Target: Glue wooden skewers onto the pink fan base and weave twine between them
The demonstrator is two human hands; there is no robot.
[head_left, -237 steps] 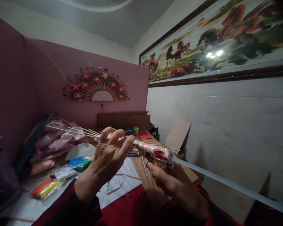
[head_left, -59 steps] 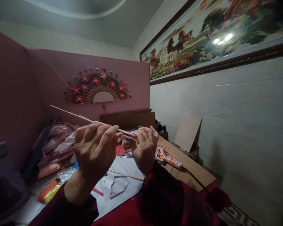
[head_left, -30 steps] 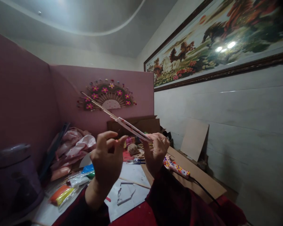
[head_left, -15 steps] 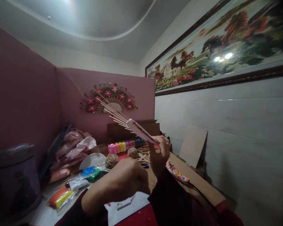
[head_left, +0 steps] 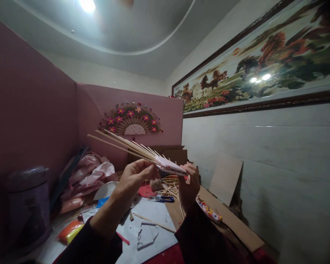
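A stick fan [head_left: 169, 164], with a pale spotted base and thin wooden sticks [head_left: 126, 142] spreading to the upper left, is held up tilted above the table. My right hand [head_left: 189, 183] grips the right end of its base between thumb and fingers. My left hand [head_left: 136, 179] has its fingers closed at the lower left of the base, where the sticks enter it. Its fingertips are partly hidden, so I cannot tell whether they pinch one stick or the base edge. Below lies a white sheet [head_left: 165, 216] with a grey cut-out frame [head_left: 147, 234] and a loose stick.
Blue-handled snips [head_left: 165, 198], a twine ball [head_left: 155, 184] and loose sticks lie behind my hands. Coloured clay packets [head_left: 71, 231] and a purple canister [head_left: 29, 205] stand left. A flower-patterned handle [head_left: 208, 209] lies right. A finished flowered fan [head_left: 134, 128] hangs on the pink partition.
My left hand has risen from low over the table to the fan's base. The fan has tipped flatter and lower, its sticks pointing more leftward. More of the white sheet shows.
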